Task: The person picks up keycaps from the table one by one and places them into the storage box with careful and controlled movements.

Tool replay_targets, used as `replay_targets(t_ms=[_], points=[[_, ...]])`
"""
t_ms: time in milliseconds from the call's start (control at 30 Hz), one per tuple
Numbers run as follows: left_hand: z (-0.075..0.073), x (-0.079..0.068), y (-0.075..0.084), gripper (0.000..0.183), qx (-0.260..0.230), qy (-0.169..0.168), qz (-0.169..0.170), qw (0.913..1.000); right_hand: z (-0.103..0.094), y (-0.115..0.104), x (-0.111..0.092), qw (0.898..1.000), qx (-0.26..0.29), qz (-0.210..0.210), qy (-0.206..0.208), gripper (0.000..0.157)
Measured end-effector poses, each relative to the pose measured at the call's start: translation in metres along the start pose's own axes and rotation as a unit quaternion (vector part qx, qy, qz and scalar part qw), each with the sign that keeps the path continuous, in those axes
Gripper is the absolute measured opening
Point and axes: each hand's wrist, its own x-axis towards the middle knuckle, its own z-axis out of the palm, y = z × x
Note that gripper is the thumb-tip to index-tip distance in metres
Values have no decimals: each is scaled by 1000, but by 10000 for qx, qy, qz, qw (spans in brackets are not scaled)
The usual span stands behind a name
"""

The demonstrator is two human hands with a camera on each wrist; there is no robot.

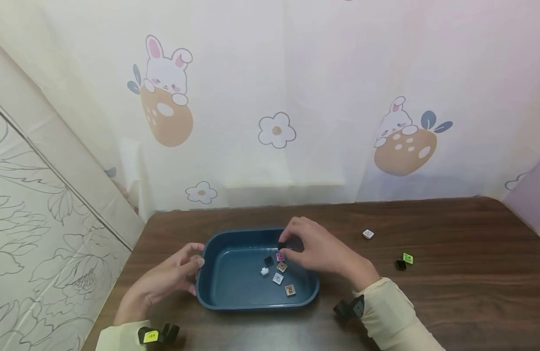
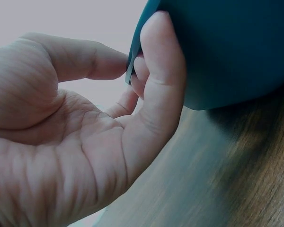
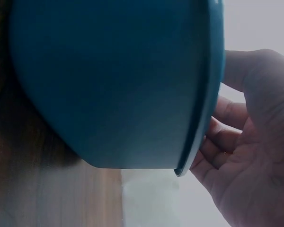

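Observation:
A blue rectangular tray [image 1: 235,287] sits on the wooden table, with small square pieces in its right half. My left hand [image 1: 175,273] pinches the tray's left rim; the left wrist view shows the thumb and fingers on either side of the tray edge [image 2: 137,35]. Over the tray's far right part, my right hand [image 1: 316,248] pinches a small black piece [image 1: 282,246] between thumb and fingers. Below it lie a magenta piece [image 1: 280,257], a dark piece [image 1: 268,261], tan pieces [image 1: 281,266] and white pieces [image 1: 277,278]. In the right wrist view the tray wall hides the fingertips.
Right of the tray on the table lie a white piece [image 1: 368,234], a green piece [image 1: 408,258] and a black piece [image 1: 400,264]. A printed curtain [image 1: 276,165] hangs along the table's back edge. Patterned panelling [image 1: 28,253] stands on the left.

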Motion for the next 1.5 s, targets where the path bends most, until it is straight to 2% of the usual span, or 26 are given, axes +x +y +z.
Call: replay_targets(t_ms=[300,633,900,1333,1500], points=[[0,1,1,55,36,45,-99,9999,7,0,1,9999,34,-65,-104,20],[0,4,0,56,70,1,-28,10000,8,1,1,9999,-30,-117,-100,21],[0,5,-6,58,5,-169,18,9999,11,1,1,9996,-18,-184,-190,25],[-2,2,-3,57,117,-209,137,9996,2,4,-1,10000,-40,-79,-43,25],[-2,3,-2,57,119,-174,68,9998,-2,8,-3,9999,-89,-92,34,25]])
